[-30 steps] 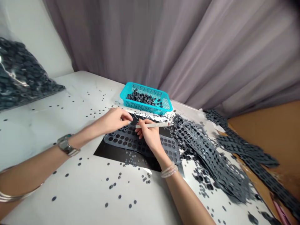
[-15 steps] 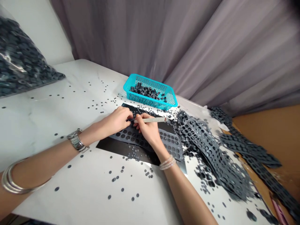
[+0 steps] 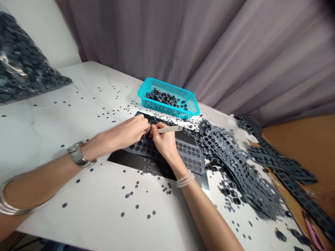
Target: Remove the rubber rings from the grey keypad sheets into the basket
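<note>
My right hand [image 3: 163, 140] grips a white pen-shaped tool [image 3: 170, 129], its tip pointing left into my left hand's fingertips. My left hand [image 3: 129, 131] rests its gathered fingers on a black sheet [image 3: 142, 118], and they hide whatever is between them. Below both hands lies a grey perforated rubber sheet [image 3: 190, 157] with rows of round holes. It sits on the black sheet, and small dark rubber discs are scattered around.
A turquoise plastic basket [image 3: 167, 99] holds grey pieces behind my hands. A plastic bag of dark rings [image 3: 23, 66] lies far left on the white marble-look table [image 3: 78, 205]. Perforated grey strips [image 3: 230, 157] pile up to the right, beside a tan surface.
My hands have drawn closer together, and my left fingertips now meet the tool's tip. The whole scene has shifted slightly in view, with the basket higher up.
</note>
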The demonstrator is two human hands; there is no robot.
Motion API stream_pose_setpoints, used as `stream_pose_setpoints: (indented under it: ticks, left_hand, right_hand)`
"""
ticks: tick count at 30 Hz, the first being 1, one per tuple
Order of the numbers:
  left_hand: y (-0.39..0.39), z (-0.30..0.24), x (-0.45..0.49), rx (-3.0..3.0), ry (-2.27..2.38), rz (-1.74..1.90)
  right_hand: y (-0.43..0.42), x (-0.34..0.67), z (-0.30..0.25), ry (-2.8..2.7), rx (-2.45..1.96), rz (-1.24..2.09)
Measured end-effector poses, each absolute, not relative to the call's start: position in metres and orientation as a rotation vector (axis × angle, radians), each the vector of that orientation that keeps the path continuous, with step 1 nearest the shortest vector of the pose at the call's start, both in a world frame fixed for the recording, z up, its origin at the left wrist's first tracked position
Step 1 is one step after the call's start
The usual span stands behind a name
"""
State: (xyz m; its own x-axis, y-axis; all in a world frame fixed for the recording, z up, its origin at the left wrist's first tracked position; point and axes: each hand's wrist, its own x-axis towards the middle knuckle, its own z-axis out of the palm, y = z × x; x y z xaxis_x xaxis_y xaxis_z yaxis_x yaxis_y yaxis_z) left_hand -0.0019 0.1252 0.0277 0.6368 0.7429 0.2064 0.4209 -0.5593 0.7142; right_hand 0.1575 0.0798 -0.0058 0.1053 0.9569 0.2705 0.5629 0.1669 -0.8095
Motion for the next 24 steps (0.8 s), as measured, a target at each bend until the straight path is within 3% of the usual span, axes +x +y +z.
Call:
stream_pose_setpoints:
  ticks: [3,7,14,24]
  left_hand:
    - [0.126,0.038,-0.014,2.241,0.998,0.681]
    - [0.133,0.039,-0.027,1.506,1.124,0.947]
    - [0.137,0.032,-0.021,0.683,0.842,0.801]
    - [0.129,0.033,-0.014,0.483,0.773,0.805]
  right_hand:
    - [0.081,0.159,-0.009,-1.496,-1.485,0.676]
    - [0.083,0.161,-0.012,-1.377,-1.439,0.838]
    - [0.080,0.165,-0.010,-1.073,-1.343,0.990]
    - [0.075,0.161,-0.003,-1.047,-1.292,0.981]
